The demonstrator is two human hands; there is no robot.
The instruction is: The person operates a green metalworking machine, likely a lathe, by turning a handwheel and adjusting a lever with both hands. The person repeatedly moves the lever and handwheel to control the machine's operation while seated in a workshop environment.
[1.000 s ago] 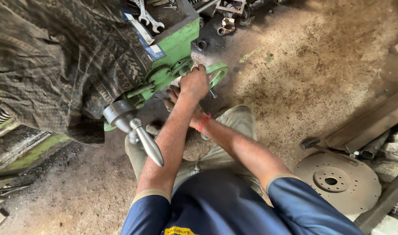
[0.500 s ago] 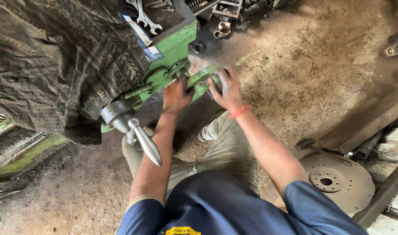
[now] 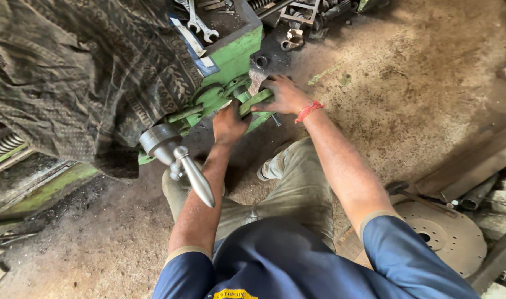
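A green machine (image 3: pixel 233 55) juts out from under a dark patterned cloth (image 3: pixel 81 72). At its lower end a green handwheel (image 3: pixel 253 102) sticks out. My left hand (image 3: pixel 229 123) grips the near side of that wheel from below. My right hand (image 3: pixel 286 94), with a red band at the wrist, closes over its far upper rim. A steel crank with a tapered metal handle (image 3: pixel 195 176) projects toward me, just left of my left forearm.
Spanners (image 3: pixel 200 25) lie on the machine's top tray. Small metal parts (image 3: pixel 293 37) sit on the dirt floor beyond my hands. A rusty round disc (image 3: pixel 446 235) and metal bars lie at the right. My bent legs are under my arms.
My right hand has moved up from under my left arm onto the handwheel's far rim. My left hand has shifted down to the wheel's near side. The view has shifted slightly.
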